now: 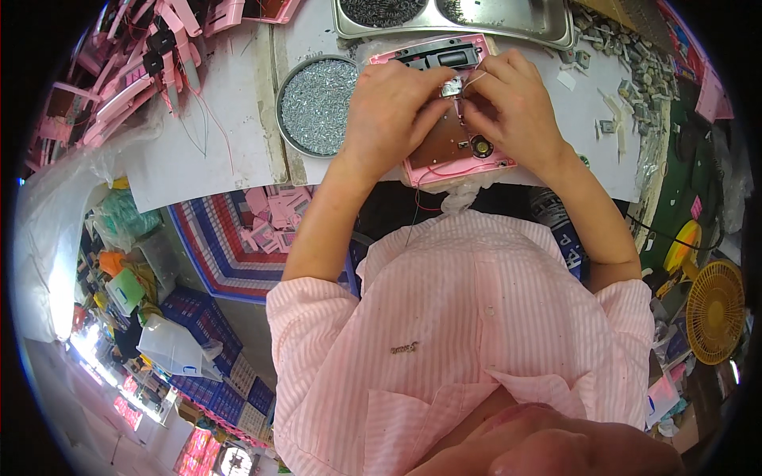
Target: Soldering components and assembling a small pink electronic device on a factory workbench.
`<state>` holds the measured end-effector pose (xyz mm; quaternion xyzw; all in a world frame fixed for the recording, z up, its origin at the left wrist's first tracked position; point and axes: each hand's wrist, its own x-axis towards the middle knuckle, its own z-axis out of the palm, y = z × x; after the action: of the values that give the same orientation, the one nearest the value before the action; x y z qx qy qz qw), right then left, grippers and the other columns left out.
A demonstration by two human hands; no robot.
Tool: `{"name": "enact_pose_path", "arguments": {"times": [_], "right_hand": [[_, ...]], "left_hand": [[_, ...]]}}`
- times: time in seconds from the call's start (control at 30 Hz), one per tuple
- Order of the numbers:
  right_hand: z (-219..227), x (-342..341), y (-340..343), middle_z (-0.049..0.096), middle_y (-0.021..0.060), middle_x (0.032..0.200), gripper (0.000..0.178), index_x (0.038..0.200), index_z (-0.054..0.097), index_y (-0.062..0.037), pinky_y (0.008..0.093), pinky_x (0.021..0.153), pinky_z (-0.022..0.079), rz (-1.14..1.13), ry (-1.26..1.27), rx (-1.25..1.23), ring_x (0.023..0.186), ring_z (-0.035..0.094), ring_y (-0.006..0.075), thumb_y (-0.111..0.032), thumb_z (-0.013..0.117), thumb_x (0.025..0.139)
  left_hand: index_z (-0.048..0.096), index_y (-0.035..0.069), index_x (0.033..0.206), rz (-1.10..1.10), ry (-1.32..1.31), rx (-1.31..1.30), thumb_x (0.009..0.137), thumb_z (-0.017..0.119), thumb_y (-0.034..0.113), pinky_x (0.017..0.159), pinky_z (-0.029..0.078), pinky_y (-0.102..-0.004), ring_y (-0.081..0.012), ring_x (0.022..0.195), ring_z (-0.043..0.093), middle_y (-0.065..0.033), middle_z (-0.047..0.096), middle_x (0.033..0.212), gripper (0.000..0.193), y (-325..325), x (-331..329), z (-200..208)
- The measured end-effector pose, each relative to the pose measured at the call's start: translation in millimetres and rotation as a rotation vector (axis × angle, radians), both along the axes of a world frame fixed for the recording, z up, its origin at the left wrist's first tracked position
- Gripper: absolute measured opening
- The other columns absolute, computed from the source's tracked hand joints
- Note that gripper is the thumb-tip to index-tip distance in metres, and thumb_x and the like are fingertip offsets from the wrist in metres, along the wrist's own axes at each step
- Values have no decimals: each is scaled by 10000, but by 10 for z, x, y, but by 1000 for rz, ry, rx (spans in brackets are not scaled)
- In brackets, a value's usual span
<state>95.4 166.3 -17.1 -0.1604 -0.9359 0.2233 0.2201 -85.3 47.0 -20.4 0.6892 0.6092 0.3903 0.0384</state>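
Observation:
My left hand (390, 111) and my right hand (514, 107) meet over an open pink plastic casing (421, 168). Between their closed fingertips is a small shiny metal part (452, 86), partly hidden by the fingers. A thin pale wire (475, 79) runs by my right fingers. The casing holds a brown panel (438, 143), a round black piece with a metal centre (481, 146) and a dark grey block (452, 58) at its far end. A red wire (456, 173) trails along the near edge.
A round tray of small screws (319, 107) stands left of my left hand. Farther back lies a metal tray (508, 30) with dark small parts. Pink casings with wires (163, 59) are heaped at left, small metal parts (631, 91) at right. Below the table is a basket (230, 274).

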Motion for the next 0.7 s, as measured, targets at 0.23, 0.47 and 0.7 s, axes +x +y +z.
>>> {"name": "enact_pose_path", "arguments": {"times": [0.23,0.47,0.7], "right_hand": [[-13,-22,-3,607,43,944,214,927,674,-82,419,855,452,21,-7,13,955,554,283,-155,744,738],[-18,-27,10,600,49,930,200,897,655,-83,420,840,452,22,14,6,940,550,289,-161,743,735],[-59,-43,9,615,16,898,207,936,660,-111,405,814,440,19,46,37,917,559,262,-166,749,757]], "left_hand": [[633,119,1141,-7,222,-37,780,737,150,741,442,-396,-220,812,598,-10,637,830,377,82,47,42],[617,69,1163,121,182,-28,784,744,56,701,478,-391,-258,741,595,-56,619,805,400,40,238,-13],[644,32,1092,160,-346,-105,785,850,102,698,521,-283,-148,758,657,-41,679,854,376,-163,147,-142]]}}
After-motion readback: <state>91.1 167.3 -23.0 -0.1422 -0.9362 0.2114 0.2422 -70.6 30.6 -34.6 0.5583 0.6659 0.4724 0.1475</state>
